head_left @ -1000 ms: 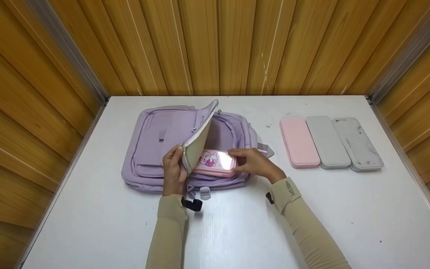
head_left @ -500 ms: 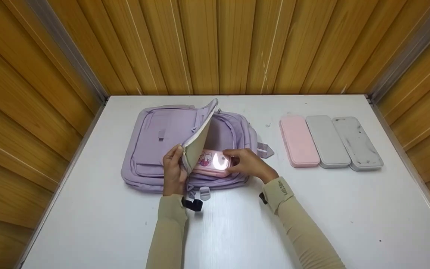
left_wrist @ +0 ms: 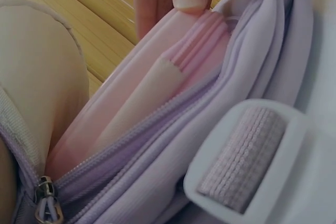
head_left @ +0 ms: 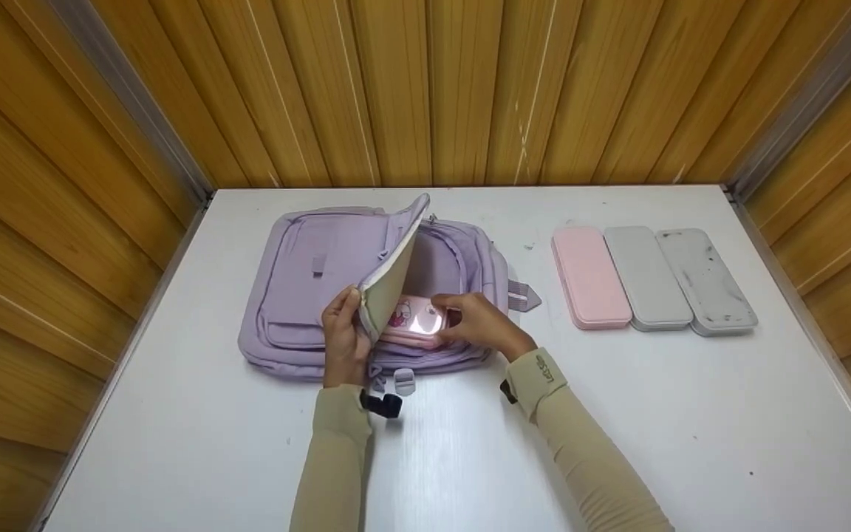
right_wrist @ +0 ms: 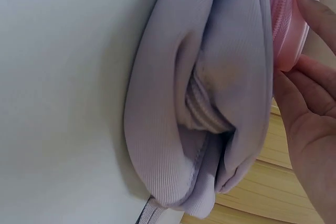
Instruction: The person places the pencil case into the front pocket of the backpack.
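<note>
A lilac backpack (head_left: 300, 258) lies on the white table, its unzipped front flap (head_left: 390, 284) raised to show a cream lining. My left hand (head_left: 344, 336) pinches the flap's edge between thumb and fingers. Partly inside the opening is a pink pencil case (head_left: 419, 319) with a cartoon animal on its shiny top; the flap covers its left end. My right hand (head_left: 481, 321) grips the case by its right end. In the left wrist view, the zippered side of the pencil case (left_wrist: 142, 95) shows behind the bag's zipper edge. The right wrist view has thumb and fingers at the case's end (right_wrist: 290, 30).
To the right, a pink case (head_left: 592, 279), a plain grey case (head_left: 648, 279) and a grey marbled case (head_left: 708, 281) lie side by side. A strap buckle (head_left: 404, 382) sticks out at the bag's near side. Wood-look panels (head_left: 462, 96) stand behind the table.
My right hand has moved left, sliding the pink pencil case farther under the flap, so less of its picture shows. The left hand keeps the flap raised in the same place.
</note>
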Demonstrator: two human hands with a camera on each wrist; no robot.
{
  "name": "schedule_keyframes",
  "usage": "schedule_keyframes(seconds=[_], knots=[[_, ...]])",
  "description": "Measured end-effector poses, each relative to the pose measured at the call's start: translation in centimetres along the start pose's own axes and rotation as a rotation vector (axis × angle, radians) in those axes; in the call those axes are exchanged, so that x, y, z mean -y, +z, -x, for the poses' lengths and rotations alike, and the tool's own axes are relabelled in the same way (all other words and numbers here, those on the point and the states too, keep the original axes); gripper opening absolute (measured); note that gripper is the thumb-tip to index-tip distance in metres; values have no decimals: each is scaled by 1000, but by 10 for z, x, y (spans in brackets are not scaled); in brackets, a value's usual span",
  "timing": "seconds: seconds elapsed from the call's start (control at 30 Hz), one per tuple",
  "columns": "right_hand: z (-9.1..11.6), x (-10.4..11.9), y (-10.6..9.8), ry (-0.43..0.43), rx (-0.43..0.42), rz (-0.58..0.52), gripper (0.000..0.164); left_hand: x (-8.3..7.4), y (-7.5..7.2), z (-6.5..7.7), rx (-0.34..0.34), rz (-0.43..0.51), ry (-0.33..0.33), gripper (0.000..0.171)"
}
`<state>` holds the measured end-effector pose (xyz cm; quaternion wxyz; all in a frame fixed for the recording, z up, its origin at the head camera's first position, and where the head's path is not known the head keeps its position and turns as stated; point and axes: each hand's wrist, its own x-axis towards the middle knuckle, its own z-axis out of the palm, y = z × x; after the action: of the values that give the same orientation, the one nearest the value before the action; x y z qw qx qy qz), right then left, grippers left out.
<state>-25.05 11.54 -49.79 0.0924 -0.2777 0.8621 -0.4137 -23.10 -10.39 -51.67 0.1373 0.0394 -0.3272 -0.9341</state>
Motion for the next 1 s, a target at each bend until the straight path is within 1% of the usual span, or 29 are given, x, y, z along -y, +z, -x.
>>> schedule_keyframes(seconds=[0.1, 0.3, 0.4, 0.5, 0.7, 0.87, 1.0], knots=[[-2, 2, 3, 32, 8, -4, 64, 0, 0, 1, -4, 5, -5, 7], [-6, 4, 9, 43, -1, -17, 65, -1, 0, 2, -18, 2, -12, 19], [-9, 5, 11, 46, -5, -25, 65, -1, 0, 1, -15, 8, -8, 13], [-11, 6, 13, 71, -10, -29, 66, 0, 0, 1, -10, 29, 2, 6], [-14, 10, 17, 117, -24, -63, 68, 3, -1, 0, -7, 52, 27, 9], [-16, 11, 22, 102, -46, -75, 66, 3, 0, 0, -1, 70, 20, 14], [-18, 12, 26, 96, -62, -72, 65, 2, 0, 0, -2, 76, 12, 15]])
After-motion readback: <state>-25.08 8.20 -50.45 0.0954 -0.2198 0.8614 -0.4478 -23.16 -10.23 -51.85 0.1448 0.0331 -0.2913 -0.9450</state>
